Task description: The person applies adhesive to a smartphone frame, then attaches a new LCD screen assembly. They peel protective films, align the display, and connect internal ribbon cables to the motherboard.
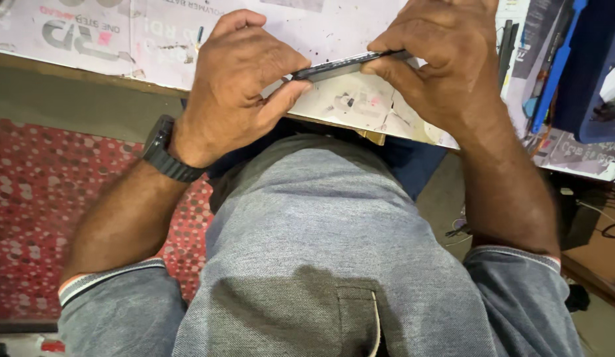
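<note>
Overhead, a thin dark flat device (347,65), seen edge-on and tilted slightly up toward the right, is held between both hands just above the near edge of the worktable (360,109). The left hand (235,86) is curled closed on the device's left end, with the thumb pressed beneath it and the fingers folded over the top. A dark wristwatch (163,151) is worn on that wrist. The right hand (446,59) is likewise closed on the right end, which is pinched between the thumb and the bent fingers, so that much of that end is hidden under the knuckles. Both forearms are raised from the body and angled inward, the elbows kept wide and the grey sleeves rolled at the upper arm.

Beneath the hands, the worktable is covered with a worn whitish printed sheet (122,33), scratched and stained. At the right, a blue tray-like object (595,73) and some slim dark tools (506,46) are laid on the table, well apart from the device. A grey shirt with a chest pocket (334,251) fills the lower middle of the view. A red dotted floor covering (36,211) is seen at the left, below the table's edge.
</note>
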